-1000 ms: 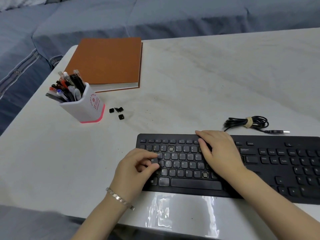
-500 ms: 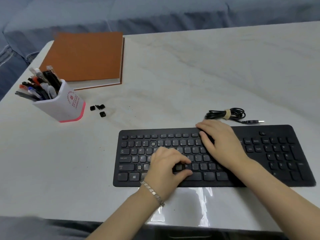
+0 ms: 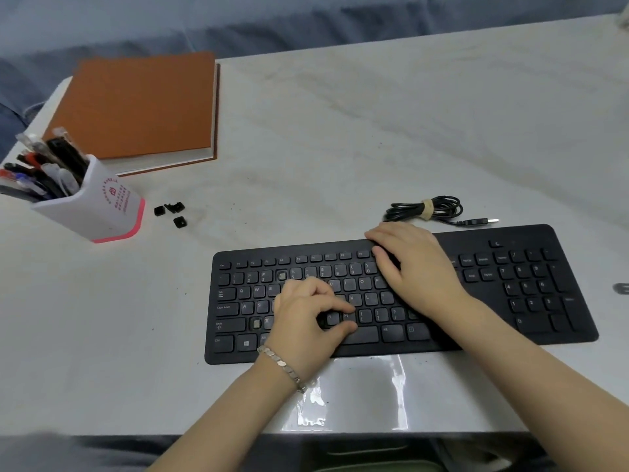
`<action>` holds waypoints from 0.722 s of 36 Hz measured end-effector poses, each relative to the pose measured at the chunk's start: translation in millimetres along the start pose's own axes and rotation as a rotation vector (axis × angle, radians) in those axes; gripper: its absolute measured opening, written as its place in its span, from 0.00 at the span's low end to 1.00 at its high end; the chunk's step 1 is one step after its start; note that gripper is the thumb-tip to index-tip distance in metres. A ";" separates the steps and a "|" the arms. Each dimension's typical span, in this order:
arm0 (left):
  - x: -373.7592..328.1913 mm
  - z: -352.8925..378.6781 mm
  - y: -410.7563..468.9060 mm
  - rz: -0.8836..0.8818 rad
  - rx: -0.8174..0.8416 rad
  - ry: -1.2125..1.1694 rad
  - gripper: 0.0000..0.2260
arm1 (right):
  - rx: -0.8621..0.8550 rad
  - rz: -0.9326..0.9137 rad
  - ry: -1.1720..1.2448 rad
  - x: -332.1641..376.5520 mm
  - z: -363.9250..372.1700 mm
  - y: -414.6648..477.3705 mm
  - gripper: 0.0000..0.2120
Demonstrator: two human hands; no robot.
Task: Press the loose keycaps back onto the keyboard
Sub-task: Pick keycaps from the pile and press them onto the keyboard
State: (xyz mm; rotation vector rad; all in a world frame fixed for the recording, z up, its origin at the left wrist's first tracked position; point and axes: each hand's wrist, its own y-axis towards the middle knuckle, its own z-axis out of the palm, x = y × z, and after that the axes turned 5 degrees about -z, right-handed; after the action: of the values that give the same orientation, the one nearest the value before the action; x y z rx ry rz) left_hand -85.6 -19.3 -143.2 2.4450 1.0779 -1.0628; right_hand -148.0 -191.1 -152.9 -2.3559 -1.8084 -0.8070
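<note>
Keyboard [image 3: 476,243] lies long-axis left-to-right, spacebar edge toward bottom; left hand [image 3: 304,323] apparently pinches a keycap [image 3: 331,318] there, right hand [image 3: 418,267] rests flat

Pen cup [image 3: 98,209]: white, pink base, red print; crammed with pens [image 3: 44,168]
Notebook [image 3: 143,107]: orange cover, closed, flat; just behind the pen cup, to its right
Cable [image 3: 425,209]: black, coiled, tan tie; well right of the pen cup; USB plug [image 3: 483,221] at its right end
Table [image 3: 374,131]: pale, marbled; under the pen cup
Upholstery [image 3: 238,18]: blue; beyond the pen cup
</note>
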 end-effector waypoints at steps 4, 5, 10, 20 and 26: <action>2.1 4.1 -1.1 -0.012 -0.033 -0.072 0.07 | 0.016 0.009 0.001 -0.1 0.1 0.0 0.16; 3.1 5.3 -1.7 0.005 -0.048 -0.077 0.08 | 0.017 0.010 0.000 -0.2 0.1 0.1 0.16; 8.9 9.5 -4.6 0.191 -0.127 0.016 0.03 | 0.023 0.011 -0.004 0.2 0.2 0.0 0.15; 31.5 -1.0 -7.2 0.616 -0.161 0.471 0.11 | 0.016 0.005 -0.015 1.6 0.7 -0.1 0.15; 27.4 -1.2 -9.6 0.590 -0.124 0.478 0.12 | 0.018 0.009 -0.001 1.4 2.4 -1.2 0.11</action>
State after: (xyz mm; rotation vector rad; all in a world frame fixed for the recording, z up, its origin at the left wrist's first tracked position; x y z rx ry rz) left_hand -79.4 2.5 -161.6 2.7091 0.4352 -0.2319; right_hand -148.0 -188.6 -154.6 -2.3517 -1.7969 -0.7858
